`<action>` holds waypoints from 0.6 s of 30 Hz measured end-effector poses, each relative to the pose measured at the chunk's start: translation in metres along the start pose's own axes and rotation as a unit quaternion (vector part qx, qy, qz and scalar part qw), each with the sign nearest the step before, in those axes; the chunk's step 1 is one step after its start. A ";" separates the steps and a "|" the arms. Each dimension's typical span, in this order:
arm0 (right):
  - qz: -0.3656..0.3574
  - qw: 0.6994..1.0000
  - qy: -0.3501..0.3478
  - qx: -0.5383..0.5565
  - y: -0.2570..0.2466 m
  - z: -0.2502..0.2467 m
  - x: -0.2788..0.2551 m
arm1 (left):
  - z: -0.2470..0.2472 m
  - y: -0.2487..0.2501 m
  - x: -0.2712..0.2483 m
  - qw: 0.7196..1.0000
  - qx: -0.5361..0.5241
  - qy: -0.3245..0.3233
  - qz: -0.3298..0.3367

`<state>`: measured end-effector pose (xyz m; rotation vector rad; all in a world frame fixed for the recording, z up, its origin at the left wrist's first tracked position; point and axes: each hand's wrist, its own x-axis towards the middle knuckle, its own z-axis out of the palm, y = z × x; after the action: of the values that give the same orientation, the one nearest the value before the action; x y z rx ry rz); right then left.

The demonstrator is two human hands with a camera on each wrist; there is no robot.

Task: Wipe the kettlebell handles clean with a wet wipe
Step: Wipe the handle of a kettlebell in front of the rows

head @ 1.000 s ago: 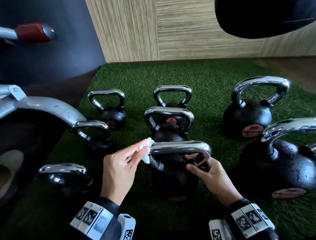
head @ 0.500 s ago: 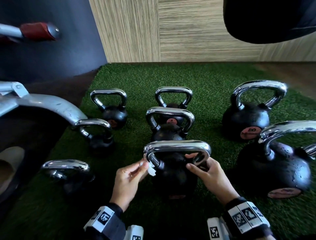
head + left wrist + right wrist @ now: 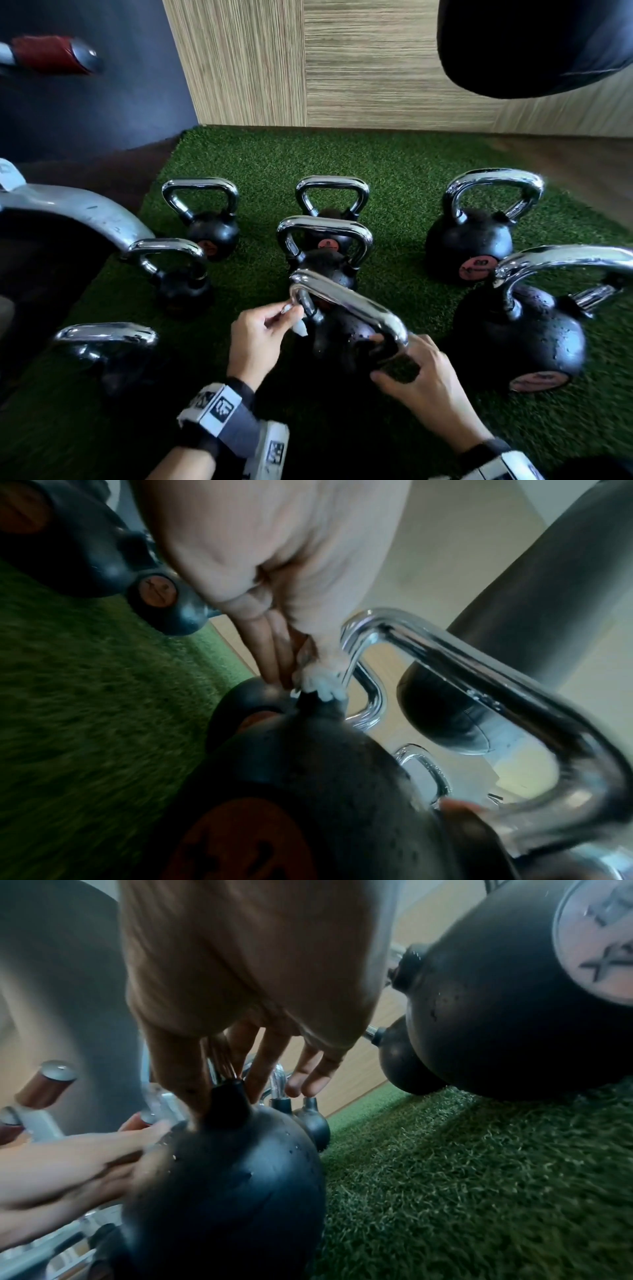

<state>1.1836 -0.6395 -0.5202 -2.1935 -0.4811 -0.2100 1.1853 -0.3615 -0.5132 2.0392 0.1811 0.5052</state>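
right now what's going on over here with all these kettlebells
A person is cleaning kettlebell handles on the green turf. The left hand pinches a small white wet wipe against the left leg of the nearest kettlebell's chrome handle. The right hand grips the other end of that handle, holding the bell turned at an angle. Other kettlebells stand around it, untouched.

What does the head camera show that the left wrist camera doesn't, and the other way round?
Only the head view shows the right hand holding the chrome handle, plus the kettlebell rows on the turf. Only the left wrist view shows the wet wipe pressed low on the handle's upright, just above the black body. Both show the left hand pinching the wipe against that handle.
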 end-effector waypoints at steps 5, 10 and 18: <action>-0.101 0.992 -0.071 -0.018 -0.014 -0.002 -0.014 | 0.032 0.015 0.034 0.997 -0.011 -0.076 0.029; -0.093 0.994 -0.055 0.010 -0.007 -0.003 0.013 | 0.040 0.016 0.041 0.968 -0.110 -0.225 -0.029; 0.090 0.979 -0.172 0.067 0.010 0.025 0.055 | 0.043 0.024 0.042 0.985 0.007 -0.170 0.020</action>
<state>1.2368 -0.6107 -0.5254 -2.1299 -0.4679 0.2979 1.2392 -0.3935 -0.4995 2.1115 -0.0628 0.1757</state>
